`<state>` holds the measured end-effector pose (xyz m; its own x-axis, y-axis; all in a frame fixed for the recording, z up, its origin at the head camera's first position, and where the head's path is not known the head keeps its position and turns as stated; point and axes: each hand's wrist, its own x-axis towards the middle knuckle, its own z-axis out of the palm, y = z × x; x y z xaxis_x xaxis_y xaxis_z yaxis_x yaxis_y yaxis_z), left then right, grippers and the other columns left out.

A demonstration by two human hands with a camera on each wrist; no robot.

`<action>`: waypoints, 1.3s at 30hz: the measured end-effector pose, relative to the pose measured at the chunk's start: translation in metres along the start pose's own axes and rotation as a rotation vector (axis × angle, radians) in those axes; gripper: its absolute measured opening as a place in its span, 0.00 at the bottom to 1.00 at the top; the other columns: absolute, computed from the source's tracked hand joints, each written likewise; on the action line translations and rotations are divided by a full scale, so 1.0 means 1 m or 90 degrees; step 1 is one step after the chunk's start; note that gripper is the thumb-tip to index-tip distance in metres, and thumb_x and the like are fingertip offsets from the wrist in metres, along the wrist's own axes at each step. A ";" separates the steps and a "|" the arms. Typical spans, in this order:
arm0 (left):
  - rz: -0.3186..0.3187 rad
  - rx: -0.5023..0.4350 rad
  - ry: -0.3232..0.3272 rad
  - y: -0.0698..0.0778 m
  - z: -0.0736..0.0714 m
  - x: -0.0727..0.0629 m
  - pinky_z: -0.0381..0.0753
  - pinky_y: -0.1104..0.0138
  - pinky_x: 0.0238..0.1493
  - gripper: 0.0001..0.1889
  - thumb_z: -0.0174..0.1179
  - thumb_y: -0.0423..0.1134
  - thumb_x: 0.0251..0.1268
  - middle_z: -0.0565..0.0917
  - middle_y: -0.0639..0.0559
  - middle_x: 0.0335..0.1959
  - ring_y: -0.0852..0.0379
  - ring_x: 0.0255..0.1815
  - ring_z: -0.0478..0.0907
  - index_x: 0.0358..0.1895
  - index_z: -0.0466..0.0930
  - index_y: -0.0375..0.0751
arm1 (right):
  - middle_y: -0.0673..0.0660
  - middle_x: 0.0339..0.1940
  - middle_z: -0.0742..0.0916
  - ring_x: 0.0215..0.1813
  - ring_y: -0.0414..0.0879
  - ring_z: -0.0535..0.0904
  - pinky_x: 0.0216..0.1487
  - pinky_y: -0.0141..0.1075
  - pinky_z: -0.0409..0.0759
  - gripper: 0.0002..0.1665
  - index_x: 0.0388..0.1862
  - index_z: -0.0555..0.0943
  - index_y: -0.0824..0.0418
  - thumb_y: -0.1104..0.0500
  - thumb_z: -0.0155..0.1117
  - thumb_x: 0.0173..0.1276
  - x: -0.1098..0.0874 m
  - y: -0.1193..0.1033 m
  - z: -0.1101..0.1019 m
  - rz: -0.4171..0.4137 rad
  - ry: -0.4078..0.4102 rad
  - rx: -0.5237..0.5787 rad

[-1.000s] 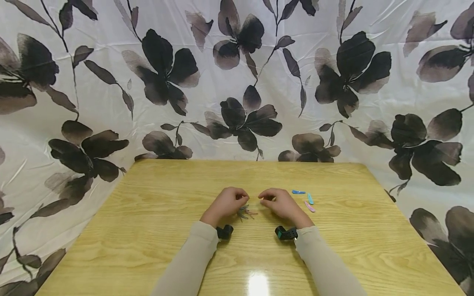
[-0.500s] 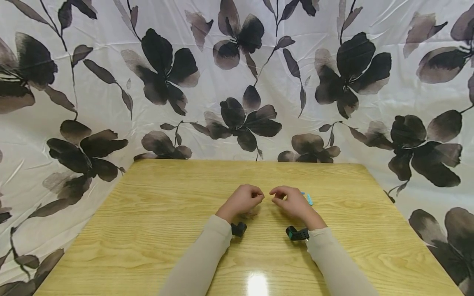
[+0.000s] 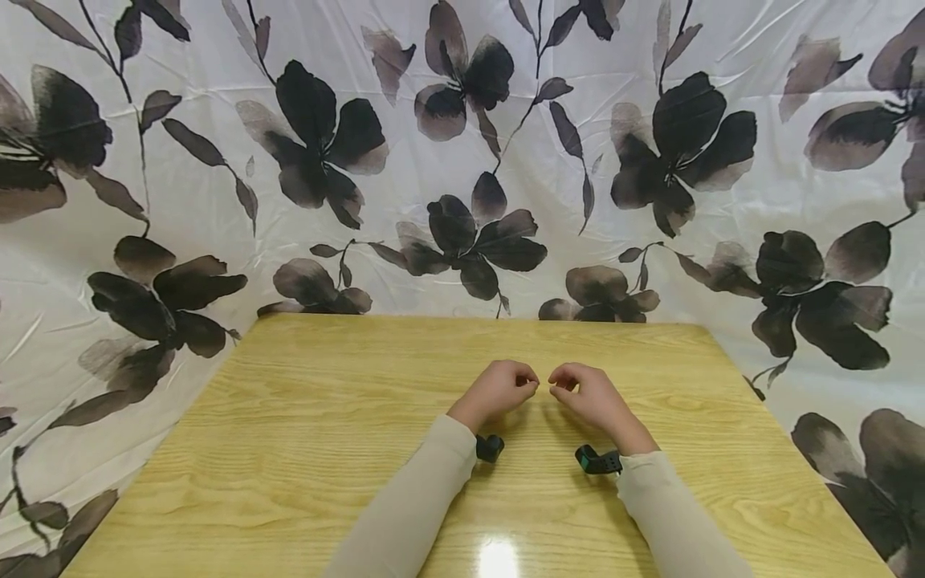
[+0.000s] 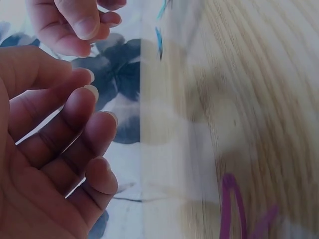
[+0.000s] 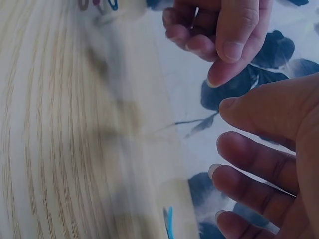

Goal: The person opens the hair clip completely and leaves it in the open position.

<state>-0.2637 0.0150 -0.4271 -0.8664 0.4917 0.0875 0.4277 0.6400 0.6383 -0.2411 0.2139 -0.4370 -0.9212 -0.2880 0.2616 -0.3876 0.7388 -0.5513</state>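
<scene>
My left hand hovers above the table with fingers loosely bent and nothing visible between them. Facing it across a small gap, my right hand has its thumb apart from its bent fingers and holds nothing I can see. The left wrist view shows a purple hair clip, splayed open, below the left hand, and a thin blue hair clip farther off. Near the right hand lies a blue hair clip. Beyond the left hand, loops of another blue clip appear at the frame's top. My hands and arms hide the clips in the head view.
The wooden table spreads out on both sides of my arms. A white cloth with dark flowers hangs behind it. A black wrist camera sits on the left wrist, and another black wrist camera on the right.
Both hands have moved to the right together, keeping a small gap between them. They have passed from the left clips toward the right ones, which are now covered from the head view.
</scene>
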 end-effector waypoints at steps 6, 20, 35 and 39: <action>-0.005 -0.008 0.000 0.004 0.006 0.007 0.77 0.67 0.45 0.13 0.55 0.44 0.70 0.85 0.55 0.43 0.61 0.39 0.77 0.48 0.85 0.44 | 0.50 0.35 0.85 0.38 0.44 0.78 0.42 0.42 0.77 0.08 0.43 0.83 0.60 0.58 0.65 0.67 -0.007 0.006 -0.007 0.022 0.004 -0.002; -0.054 -0.050 -0.019 0.009 0.025 0.019 0.75 0.68 0.37 0.13 0.58 0.39 0.67 0.82 0.53 0.37 0.61 0.33 0.74 0.50 0.83 0.40 | 0.51 0.34 0.84 0.36 0.44 0.76 0.39 0.39 0.75 0.07 0.41 0.83 0.59 0.58 0.65 0.67 -0.020 0.022 -0.019 0.059 0.002 -0.032; -0.048 0.029 -0.031 0.019 0.041 0.031 0.74 0.70 0.35 0.12 0.60 0.37 0.64 0.83 0.53 0.34 0.62 0.31 0.74 0.48 0.84 0.40 | 0.52 0.32 0.84 0.30 0.43 0.74 0.34 0.36 0.73 0.08 0.39 0.82 0.60 0.56 0.64 0.67 -0.031 0.035 -0.030 0.139 -0.001 -0.041; -0.045 0.040 -0.030 0.021 0.044 0.033 0.75 0.70 0.35 0.12 0.59 0.37 0.63 0.84 0.52 0.35 0.61 0.31 0.74 0.48 0.85 0.40 | 0.51 0.31 0.84 0.28 0.42 0.73 0.32 0.35 0.72 0.07 0.37 0.82 0.59 0.55 0.64 0.67 -0.034 0.038 -0.030 0.155 -0.003 -0.045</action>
<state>-0.2719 0.0706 -0.4444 -0.8826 0.4701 0.0071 0.3826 0.7093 0.5921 -0.2233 0.2699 -0.4435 -0.9872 -0.0997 0.1241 -0.1516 0.8271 -0.5412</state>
